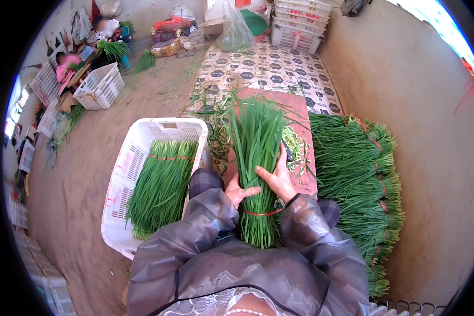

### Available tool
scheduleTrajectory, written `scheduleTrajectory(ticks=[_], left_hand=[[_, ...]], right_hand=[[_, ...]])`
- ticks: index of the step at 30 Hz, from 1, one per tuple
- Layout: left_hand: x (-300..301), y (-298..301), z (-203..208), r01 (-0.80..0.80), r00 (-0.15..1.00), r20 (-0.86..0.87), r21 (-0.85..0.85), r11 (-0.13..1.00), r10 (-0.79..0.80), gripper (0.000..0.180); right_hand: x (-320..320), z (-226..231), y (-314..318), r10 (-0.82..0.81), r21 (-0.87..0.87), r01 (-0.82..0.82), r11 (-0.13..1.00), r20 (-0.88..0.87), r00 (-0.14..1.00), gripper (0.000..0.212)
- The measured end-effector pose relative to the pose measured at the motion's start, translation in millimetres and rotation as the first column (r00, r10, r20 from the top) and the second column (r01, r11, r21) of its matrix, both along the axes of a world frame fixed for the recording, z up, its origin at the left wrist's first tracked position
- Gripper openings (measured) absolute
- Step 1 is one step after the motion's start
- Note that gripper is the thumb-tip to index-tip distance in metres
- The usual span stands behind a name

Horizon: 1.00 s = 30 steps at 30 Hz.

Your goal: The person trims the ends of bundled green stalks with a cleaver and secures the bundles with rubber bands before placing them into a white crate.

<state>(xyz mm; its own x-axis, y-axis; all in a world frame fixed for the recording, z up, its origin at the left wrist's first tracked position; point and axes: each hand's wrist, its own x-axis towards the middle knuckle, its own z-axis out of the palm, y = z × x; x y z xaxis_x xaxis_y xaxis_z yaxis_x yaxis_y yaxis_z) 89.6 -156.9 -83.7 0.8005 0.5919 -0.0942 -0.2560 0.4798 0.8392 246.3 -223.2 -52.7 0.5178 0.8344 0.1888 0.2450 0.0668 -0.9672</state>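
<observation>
Both my hands are closed round a large bunch of green garlic chives [255, 142], held over my lap with its leaf ends pointing away from me. A red band circles the bunch near its lower end. My left hand [240, 193] grips its left side, the thumb lying across the front. My right hand [279, 177] clasps the right side above the band. Beside the right fingertips a dark object [288, 151] shows, partly hidden; I cannot tell what it is. Beyond lies a reddish board [306, 181] with chopped pale green bits [295, 143] on it.
To my left, a white plastic crate [113, 210] contains tied chive bunches [163, 184]. Several tied bunches [353, 168] are piled along the right wall. Stacked white crates [299, 26] and a clear plastic bag [235, 31] stand at the back. People sit at the far left near another crate [100, 87].
</observation>
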Motion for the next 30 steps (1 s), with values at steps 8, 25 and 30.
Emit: scheduleTrajectory(ticks=[8, 25, 30], left_hand=[[-3.3, 8.5, -12.0, -0.008, 0.999, -0.05, -0.206, 0.978, -0.003, 0.061], [13.2, 44.8, -28.0, -0.137, 0.99, -0.002, -0.309, 0.941, 0.143, 0.045], [16.5, 40.9, -17.1, -0.108, 0.994, -0.007, -0.275, 0.955, 0.11, 0.046]], right_hand=[[18.9, -9.8, -13.4, -0.015, 0.087, 0.054, 0.995, -0.403, 0.915, 0.077], [5.6, -5.1, -11.5, -0.02, 0.098, 0.062, 0.993, -0.38, 0.925, 0.086], [3.5, 18.0, 22.7, -0.245, 0.09, 0.229, 0.969, 0.264, 0.933, 0.113]])
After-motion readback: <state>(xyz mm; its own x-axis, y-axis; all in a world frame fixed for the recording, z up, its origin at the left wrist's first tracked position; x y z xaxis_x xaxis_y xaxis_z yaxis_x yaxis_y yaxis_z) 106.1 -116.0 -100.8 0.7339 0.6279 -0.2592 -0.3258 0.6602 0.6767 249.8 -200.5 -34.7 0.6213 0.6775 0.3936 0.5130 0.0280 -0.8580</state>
